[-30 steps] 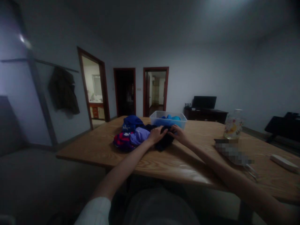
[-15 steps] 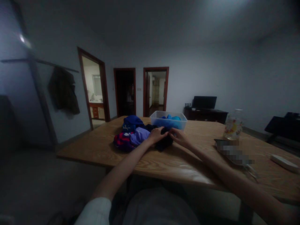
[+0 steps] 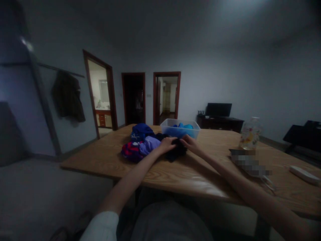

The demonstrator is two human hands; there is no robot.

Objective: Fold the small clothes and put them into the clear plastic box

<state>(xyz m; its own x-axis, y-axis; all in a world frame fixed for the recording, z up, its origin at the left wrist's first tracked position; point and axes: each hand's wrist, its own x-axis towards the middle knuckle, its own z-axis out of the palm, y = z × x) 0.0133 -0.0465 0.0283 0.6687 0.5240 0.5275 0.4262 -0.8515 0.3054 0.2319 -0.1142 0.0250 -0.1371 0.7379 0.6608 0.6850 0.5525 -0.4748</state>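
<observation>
Both my hands are on a dark, crumpled piece of cloth (image 3: 175, 153) near the middle of the table; its exact kind cannot be made out. My left hand (image 3: 167, 145) grips its left side, fingers closed. On the right side, my right hand (image 3: 189, 143) has its fingers bent onto the cloth. Left of them lie a lilac cloth item (image 3: 149, 144), a red-and-purple patterned cloth item (image 3: 131, 151) and a blue cloth item (image 3: 142, 131) with a pale print. Just behind my hands stands a clear plastic box (image 3: 167, 126) with bright blue cloth (image 3: 186, 127) inside.
On the right of the wooden table (image 3: 208, 180) stand a clear patterned jug (image 3: 249, 135), a blurred flat packet (image 3: 247, 164) and a white elongated object (image 3: 304, 174). The table's front edge runs beneath my forearms. A television (image 3: 218, 109) stands against the far wall.
My hands have moved slightly apart, with the dark cloth stretched a little between them. The box and the other cloth items stay where they were.
</observation>
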